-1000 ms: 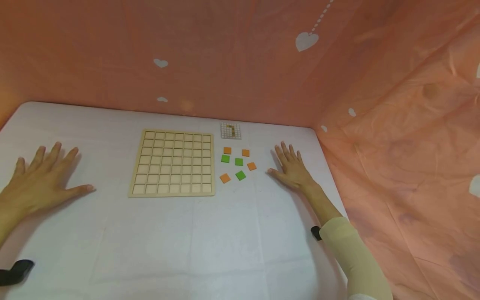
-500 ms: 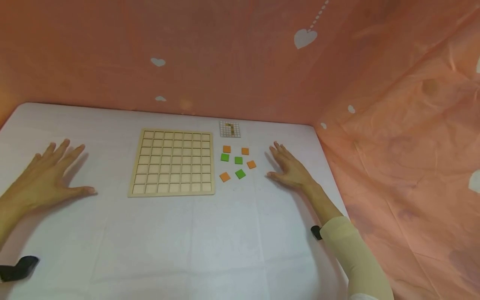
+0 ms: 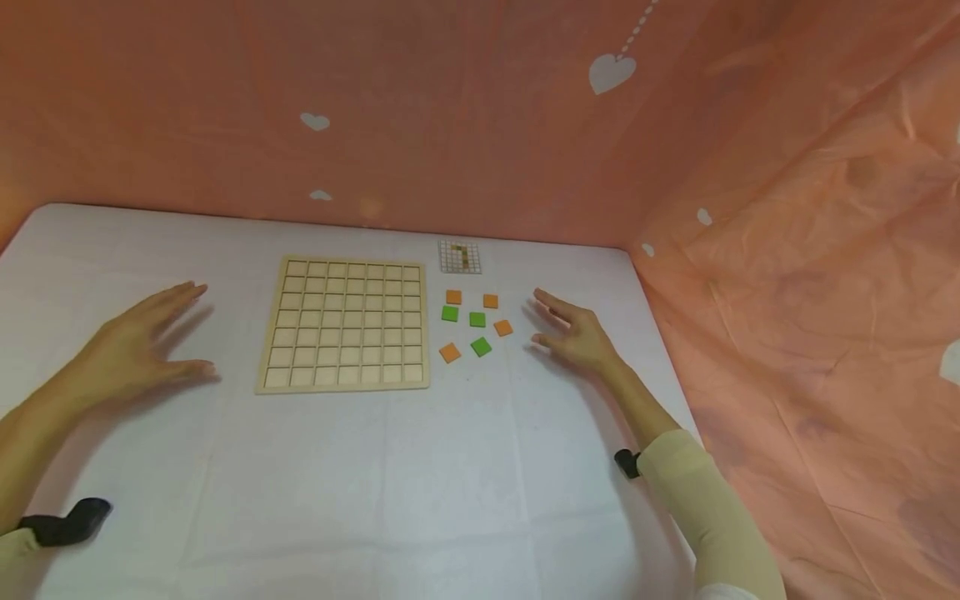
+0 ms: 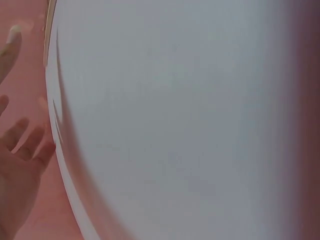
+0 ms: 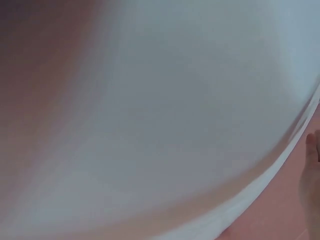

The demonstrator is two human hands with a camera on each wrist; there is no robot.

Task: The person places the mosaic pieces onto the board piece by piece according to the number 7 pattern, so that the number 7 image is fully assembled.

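In the head view a square wooden grid board point(image 3: 427, 333) lies flat on the table, and no tile sits in its cells. Right of it are scattered several orange tiles point(image 3: 450, 352) and three green tiles point(image 3: 481, 347). My left hand point(image 3: 131, 354) hovers left of the board, thumb apart from the fingers, holding nothing. On the other side my right hand point(image 3: 581, 337) is just right of the tiles, its fingers slightly bent and touching none of them. In the left wrist view the left hand point(image 4: 20, 175) shows at the left edge; the right wrist view catches little of the right hand point(image 5: 311, 175).
A small pattern card point(image 3: 460, 257), a grid with a few coloured squares, lies behind the tiles. A white cloth point(image 3: 337, 483) covers the table. Orange curtains point(image 3: 450, 108) with white hearts stand along the back and right edges.
My left hand has moved right toward the board, its spread fingers drawing together. The right hand's fingers have turned inward and bent toward the tiles. Board, tiles and card stay put.
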